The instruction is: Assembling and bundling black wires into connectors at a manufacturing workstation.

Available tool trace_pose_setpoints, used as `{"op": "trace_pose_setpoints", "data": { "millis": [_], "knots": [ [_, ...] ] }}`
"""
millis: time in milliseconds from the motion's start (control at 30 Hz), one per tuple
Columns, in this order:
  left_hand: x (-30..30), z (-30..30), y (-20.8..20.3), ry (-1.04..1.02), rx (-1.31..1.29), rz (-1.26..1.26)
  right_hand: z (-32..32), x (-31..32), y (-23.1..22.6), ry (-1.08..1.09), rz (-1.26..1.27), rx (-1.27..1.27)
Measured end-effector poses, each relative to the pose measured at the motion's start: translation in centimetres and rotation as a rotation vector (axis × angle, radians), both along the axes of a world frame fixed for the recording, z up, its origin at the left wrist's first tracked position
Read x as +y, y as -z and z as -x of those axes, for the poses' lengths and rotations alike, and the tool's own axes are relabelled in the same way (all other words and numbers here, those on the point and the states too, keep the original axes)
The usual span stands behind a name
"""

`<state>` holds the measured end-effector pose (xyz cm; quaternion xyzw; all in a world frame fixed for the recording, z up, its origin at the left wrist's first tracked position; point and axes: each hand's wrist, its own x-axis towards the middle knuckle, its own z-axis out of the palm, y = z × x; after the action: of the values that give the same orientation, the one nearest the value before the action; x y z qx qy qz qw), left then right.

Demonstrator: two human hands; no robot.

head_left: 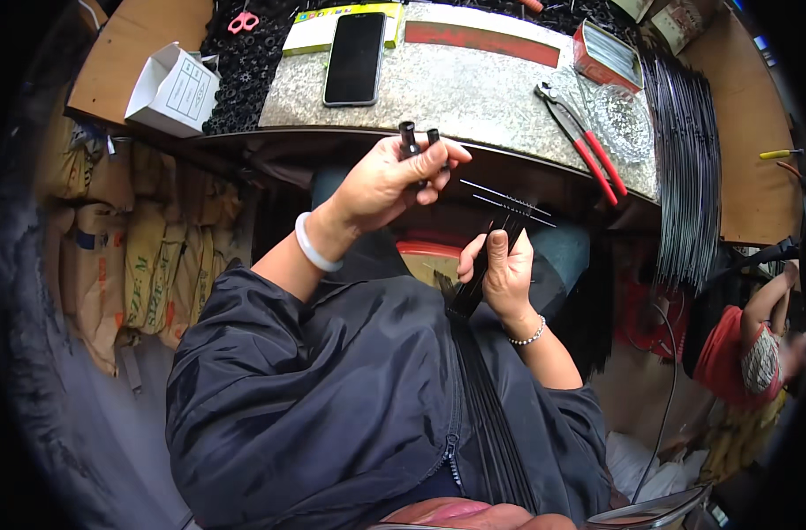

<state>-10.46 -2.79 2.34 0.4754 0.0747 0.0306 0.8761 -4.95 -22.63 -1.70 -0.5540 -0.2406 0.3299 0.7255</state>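
Observation:
My left hand (392, 184) is raised at the bench's front edge, its fingers closed around two short black tubes (408, 137) that stick up past the thumb. To the right and lower, my right hand (507, 276) grips a flat bundle of thin black rods (475, 290), which look like umbrella ribs, with the thumb on top. Two thin straight metal wires (509, 203) lie crosswise at the bundle's upper end, with a row of small fittings along them. More rods run down over my dark jacket. The two hands are apart.
On the bench (473, 88) are a phone (354, 60), red-handled cutting pliers (588, 150), wire rings (622, 122), a red tin (608, 57), a white box (177, 91), black parts (244, 79) and pink scissors (242, 22). Rods (685, 159) hang off the right edge. Another person (743, 349) is at far right.

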Motion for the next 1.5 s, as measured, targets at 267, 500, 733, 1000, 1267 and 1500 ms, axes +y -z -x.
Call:
{"op": "trace_pose_setpoints", "data": {
  "millis": [267,500,733,1000,1267,1500],
  "knots": [
    [-1.6,0.5,-0.7,0.040,0.001,0.163,0.5,0.0,0.0,-0.025,0.009,0.004],
    [-1.9,-0.3,0.7,0.018,0.034,0.309,0.4,0.0,-0.2,-0.018,-0.001,-0.009],
    [-2.5,-1.2,0.2,0.030,0.069,0.122,0.2,0.0,0.1,-0.024,-0.011,-0.009],
    [-2.9,-1.4,0.1,0.025,-0.002,0.109,-0.1,-0.1,0.3,-0.032,-0.013,-0.019],
    [-2.9,-1.6,0.9,0.055,0.047,0.138,-0.1,-0.1,0.0,-0.028,0.002,0.007],
    [-3.0,-1.7,1.1,0.023,0.034,0.152,-0.2,0.1,-0.1,-0.038,0.007,0.015]
  ]
}}
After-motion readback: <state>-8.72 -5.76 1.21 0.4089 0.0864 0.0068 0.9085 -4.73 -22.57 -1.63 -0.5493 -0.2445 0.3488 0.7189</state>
